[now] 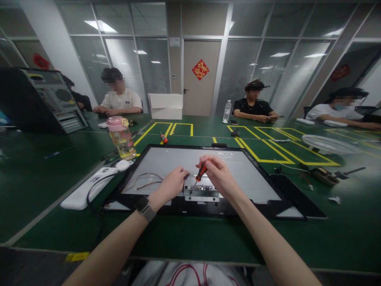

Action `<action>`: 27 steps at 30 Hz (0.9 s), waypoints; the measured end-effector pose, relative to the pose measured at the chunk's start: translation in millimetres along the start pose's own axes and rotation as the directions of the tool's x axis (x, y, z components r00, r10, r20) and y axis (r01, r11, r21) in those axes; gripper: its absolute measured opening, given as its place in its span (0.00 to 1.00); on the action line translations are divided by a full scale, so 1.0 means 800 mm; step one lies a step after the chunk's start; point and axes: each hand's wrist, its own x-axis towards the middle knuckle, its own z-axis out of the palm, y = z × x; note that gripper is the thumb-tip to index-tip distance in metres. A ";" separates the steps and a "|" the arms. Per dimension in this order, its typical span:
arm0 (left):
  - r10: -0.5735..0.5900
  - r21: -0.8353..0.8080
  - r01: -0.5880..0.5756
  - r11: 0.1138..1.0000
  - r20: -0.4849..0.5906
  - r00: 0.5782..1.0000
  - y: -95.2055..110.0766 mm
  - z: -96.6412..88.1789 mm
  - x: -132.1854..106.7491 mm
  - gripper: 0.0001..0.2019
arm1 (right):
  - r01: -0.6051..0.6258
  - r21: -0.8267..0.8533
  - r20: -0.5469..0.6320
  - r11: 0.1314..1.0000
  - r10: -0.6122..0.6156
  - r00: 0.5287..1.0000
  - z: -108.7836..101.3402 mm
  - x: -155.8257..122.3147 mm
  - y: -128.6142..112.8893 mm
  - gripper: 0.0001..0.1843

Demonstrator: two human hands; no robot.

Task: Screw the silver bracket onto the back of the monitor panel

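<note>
A flat display panel (pixel 166 159) with a black frame and a grey back lies on the green table in front of me. Near its front edge sits a metal bracket (pixel 199 194) carrying a small circuit board and connectors. My right hand (pixel 218 171) grips a red and black screwdriver (pixel 201 171), tilted so that its tip points down at the bracket's left part. With fingers bent together, my left hand (pixel 172 183) holds the bracket's upper left corner; its fingertips are partly hidden. Thin wires (pixel 145 180) lie on the panel left of that hand.
On the left are a white power strip (pixel 89 188) with a black cable, a pink-lidded bottle (pixel 120 137) and a computer case (pixel 56 99). A black strip (pixel 297 194) lies right of the panel, near a round white object (pixel 327 143). Several people sit across the table.
</note>
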 end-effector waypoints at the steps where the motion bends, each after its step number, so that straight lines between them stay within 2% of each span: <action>1: 0.001 -0.001 -0.001 1.000 -0.003 1.000 -0.001 0.001 0.000 0.18 | -0.009 -0.001 0.016 1.000 0.009 1.000 0.000 0.000 -0.001 0.10; 5: 0.018 -0.018 -0.018 1.000 -0.014 1.000 -0.003 0.004 0.000 0.18 | -0.007 0.039 0.065 0.999 0.005 0.998 0.003 -0.001 -0.005 0.11; 9: 0.012 -0.003 -0.012 1.000 -0.007 1.000 -0.001 0.001 0.000 0.18 | -0.005 0.046 0.016 0.999 0.004 1.000 0.004 0.000 -0.005 0.10; 15: 0.001 -0.001 -0.001 1.000 0.012 1.000 0.003 -0.004 -0.001 0.18 | -0.016 -0.066 -0.049 0.998 0.013 0.999 0.002 -0.001 -0.004 0.13; 18: 0.001 0.005 -0.001 1.000 0.007 1.000 0.002 -0.003 -0.001 0.19 | -0.010 -0.061 -0.035 0.998 0.008 0.999 0.003 -0.001 -0.006 0.15; 22: 0.004 0.004 -0.004 1.000 -0.003 1.000 0.000 -0.001 0.000 0.20 | 0.003 0.023 -0.017 1.000 -0.003 1.000 0.001 0.000 -0.003 0.11; 27: 0.004 0.000 -0.004 1.000 0.002 1.000 0.000 -0.001 -0.001 0.18 | 0.003 0.015 0.024 1.000 -0.003 1.000 0.000 0.000 -0.002 0.09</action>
